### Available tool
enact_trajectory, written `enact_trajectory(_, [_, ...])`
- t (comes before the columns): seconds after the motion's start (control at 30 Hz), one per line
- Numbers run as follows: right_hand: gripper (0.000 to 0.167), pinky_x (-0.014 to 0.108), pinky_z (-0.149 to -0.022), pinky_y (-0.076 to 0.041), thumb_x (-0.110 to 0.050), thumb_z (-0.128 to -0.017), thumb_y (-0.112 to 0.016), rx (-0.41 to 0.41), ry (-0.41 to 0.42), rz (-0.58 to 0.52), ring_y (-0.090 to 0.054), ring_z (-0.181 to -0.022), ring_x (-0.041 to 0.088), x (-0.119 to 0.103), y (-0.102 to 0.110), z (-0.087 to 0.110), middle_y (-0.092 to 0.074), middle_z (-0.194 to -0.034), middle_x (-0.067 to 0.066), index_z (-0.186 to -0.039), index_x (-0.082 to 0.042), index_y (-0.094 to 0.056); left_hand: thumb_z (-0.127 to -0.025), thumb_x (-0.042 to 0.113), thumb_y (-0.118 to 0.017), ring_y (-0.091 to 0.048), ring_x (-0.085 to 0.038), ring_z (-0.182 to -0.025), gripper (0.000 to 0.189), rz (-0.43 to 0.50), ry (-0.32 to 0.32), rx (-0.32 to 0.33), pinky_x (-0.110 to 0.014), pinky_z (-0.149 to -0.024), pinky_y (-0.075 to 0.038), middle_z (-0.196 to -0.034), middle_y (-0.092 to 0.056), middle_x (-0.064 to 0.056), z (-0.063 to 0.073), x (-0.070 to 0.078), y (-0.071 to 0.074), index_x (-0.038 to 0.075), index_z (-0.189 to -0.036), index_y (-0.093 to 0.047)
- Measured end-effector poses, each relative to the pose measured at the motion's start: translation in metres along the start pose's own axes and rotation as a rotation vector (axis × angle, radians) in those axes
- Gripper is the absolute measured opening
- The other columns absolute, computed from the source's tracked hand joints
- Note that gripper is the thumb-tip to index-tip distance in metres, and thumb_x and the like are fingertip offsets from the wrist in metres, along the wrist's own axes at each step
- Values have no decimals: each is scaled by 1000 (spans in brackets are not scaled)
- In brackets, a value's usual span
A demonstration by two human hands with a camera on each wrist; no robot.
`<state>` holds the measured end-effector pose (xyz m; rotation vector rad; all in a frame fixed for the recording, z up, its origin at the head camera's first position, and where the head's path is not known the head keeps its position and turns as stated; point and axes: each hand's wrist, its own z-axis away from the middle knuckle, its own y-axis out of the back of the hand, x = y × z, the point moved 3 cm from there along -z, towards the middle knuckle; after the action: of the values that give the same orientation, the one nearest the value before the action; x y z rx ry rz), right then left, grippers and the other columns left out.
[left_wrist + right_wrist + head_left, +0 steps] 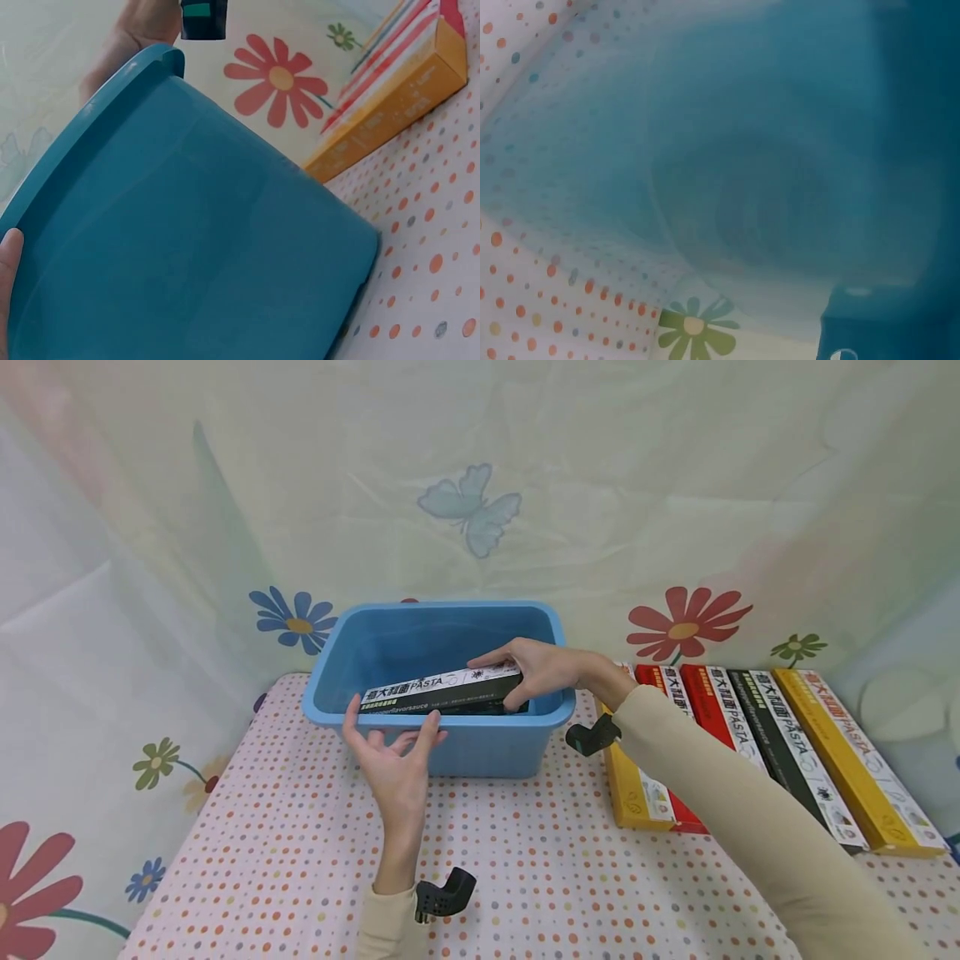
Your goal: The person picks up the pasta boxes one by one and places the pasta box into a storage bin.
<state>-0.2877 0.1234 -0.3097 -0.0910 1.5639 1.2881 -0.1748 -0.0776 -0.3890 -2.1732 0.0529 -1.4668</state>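
A light blue plastic bin [480,747] stands on the table. Inside lies a black and white pasta box [442,691], its right end raised, above other dark packaging. My right hand [543,668] reaches over the bin's right side and grips that end, thumb in front and fingers behind. At the front rim is my left hand [397,760], thumb and index finger spread wide. Its index fingertip is by the box's left end, the other fingers bent by the outer wall. In the left wrist view a fingertip [10,251] touches the rim. Bluish blur fills most of the right wrist view.
Right of the bin several pasta boxes lie side by side: a yellow box [633,789] partly behind my sleeve, red boxes [708,693], a black box [795,760] and another yellow box [862,760]. A dotted cloth [300,860] covers the table; a flowered curtain [600,485] hangs behind.
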Motion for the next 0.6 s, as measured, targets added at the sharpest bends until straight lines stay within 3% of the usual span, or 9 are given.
enact_trajectory(0.2, [77, 29, -61, -39, -1, -80, -71, -18, -10, -17, -54, -111, 31, 2, 2, -3, -46, -160, 16, -154, 0, -48, -90, 2, -82, -71, -22, -75, 97, -21, -7, 4, -45, -77, -70, -146, -32, -35, -1, 1, 1, 20, -163, -19])
enact_trajectory(0.27, [78, 34, -75, -49, -1, -80, -73, -33, 0, -6, -48, -134, 32, 2, 3, -4, -45, -161, 18, -154, 1, -47, -91, 2, -81, -71, -22, -75, 97, -23, -11, 5, -42, -76, -70, -145, -32, -36, -1, 0, 1, 20, -163, -19])
enact_trajectory(0.33, [79, 36, -82, -50, 0, -81, -74, -53, -3, 3, -41, -146, 33, 3, 5, -4, -43, -162, 18, -155, 1, -47, -91, 2, -81, -70, -22, -74, 96, -22, -16, 6, -42, -75, -70, -144, -32, -37, -1, 1, 0, 19, -162, -19])
enact_trajectory(0.43, [81, 38, -90, -52, 0, -81, -76, -82, -6, 24, -33, -153, 37, 5, 8, -5, -42, -162, 19, -155, 2, -46, -90, 2, -81, -70, -21, -72, 96, -29, -16, 11, -44, -75, -70, -145, -31, -37, -1, 0, -1, 19, -162, -19])
enact_trajectory(0.5, [82, 35, -87, -50, 1, -80, -78, -96, -25, 26, -32, -153, 37, 5, 10, -5, -42, -162, 19, -155, 1, -45, -90, 3, -82, -70, -21, -71, 97, -38, -13, 15, -46, -75, -70, -147, -31, -36, 0, 0, -1, 18, -162, -19])
enact_trajectory(0.6, [83, 39, -98, -52, 2, -80, -79, -110, -47, 31, -30, -155, 36, 6, 11, -6, -42, -163, 18, -156, 0, -46, -90, 3, -82, -71, -21, -71, 97, -53, -14, 18, -48, -75, -69, -149, -31, -34, 0, 0, -1, 18, -162, -19])
